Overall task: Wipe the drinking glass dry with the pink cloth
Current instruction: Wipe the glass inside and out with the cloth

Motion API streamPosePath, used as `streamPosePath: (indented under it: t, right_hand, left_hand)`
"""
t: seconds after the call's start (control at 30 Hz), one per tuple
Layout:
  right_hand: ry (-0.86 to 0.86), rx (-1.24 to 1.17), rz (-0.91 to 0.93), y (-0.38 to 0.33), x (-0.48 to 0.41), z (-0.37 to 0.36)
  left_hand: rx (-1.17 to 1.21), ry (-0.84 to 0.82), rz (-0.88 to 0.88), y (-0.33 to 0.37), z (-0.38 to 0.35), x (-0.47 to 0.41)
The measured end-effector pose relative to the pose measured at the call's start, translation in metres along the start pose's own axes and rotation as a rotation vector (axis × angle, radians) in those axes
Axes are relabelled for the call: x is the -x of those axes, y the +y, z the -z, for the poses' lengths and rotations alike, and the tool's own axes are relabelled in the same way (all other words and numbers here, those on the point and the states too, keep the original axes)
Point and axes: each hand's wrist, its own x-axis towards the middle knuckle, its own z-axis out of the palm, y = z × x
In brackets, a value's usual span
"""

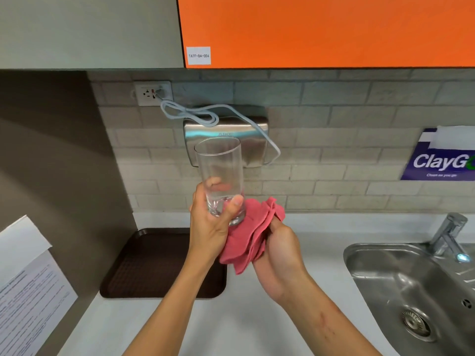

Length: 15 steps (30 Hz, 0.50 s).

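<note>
A tall clear drinking glass (221, 165) is held upright above the counter, mouth up. My left hand (213, 222) grips its lower part, with the thumb across the front and fingers behind. The pink cloth (249, 235) is bunched just right of and below the glass base, touching it. My right hand (280, 250) holds the cloth from below and behind, fingers curled into its folds. Part of the cloth hangs down between both hands.
A dark brown tray (144, 265) lies on the white counter (231, 325) at the left. A steel sink (401, 283) with a tap (447, 235) is at the right. A metal hand dryer (254, 134) with a white cord hangs on the tiled wall behind the glass. Papers (28, 286) are at the left edge.
</note>
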Motion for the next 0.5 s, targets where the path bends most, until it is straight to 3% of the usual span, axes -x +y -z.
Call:
streamPosePath:
  t: [0.17, 0.5]
  right_hand:
    - [0.05, 0.096, 0.072, -0.004, 0.001, -0.003]
    - [0.026, -0.011, -0.054, 0.01, -0.023, 0.023]
  left_hand:
    - [-0.052, -0.033, 0.01, -0.01, 0.005, -0.005]
    - [-0.087, -0.093, 0.101, -0.043, 0.028, 0.004]
